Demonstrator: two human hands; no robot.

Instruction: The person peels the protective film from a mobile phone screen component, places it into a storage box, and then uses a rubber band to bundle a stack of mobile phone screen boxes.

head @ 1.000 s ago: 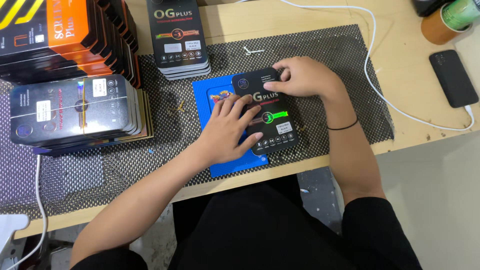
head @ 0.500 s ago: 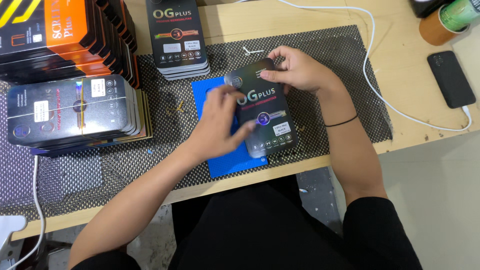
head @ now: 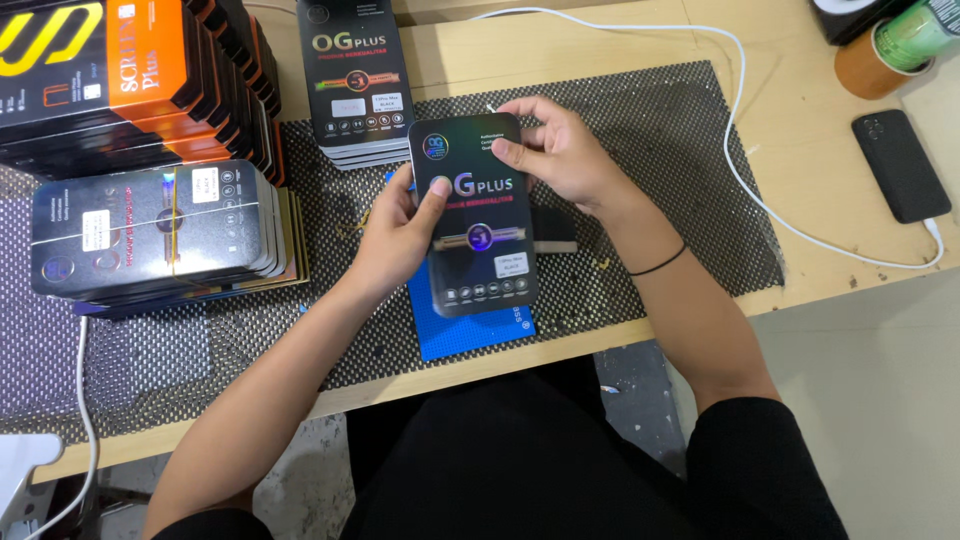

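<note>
A flat black package (head: 475, 215) with rounded corners and a small white label near its lower end is held above the middle of the mesh mat (head: 680, 170). Under it lies a blue pad (head: 470, 335), mostly covered. At 11 o'clock from the held package rests a short stack of like black packages (head: 352, 85). At 9 o'clock a taller pile of dark packages (head: 150, 235) lies sideways, and beyond it, at 10 o'clock, orange-and-black boxes (head: 110, 70) are cut off by the frame edge. At 2 o'clock a black phone (head: 900, 165) lies on the wooden worktop (head: 790, 120), plugged into a white cable (head: 740, 150).

The left hand (head: 395, 235) grips the package's left edge, thumb on its face. The right hand (head: 560, 150) clasps the top right corner; its fingers behind are hidden.
</note>
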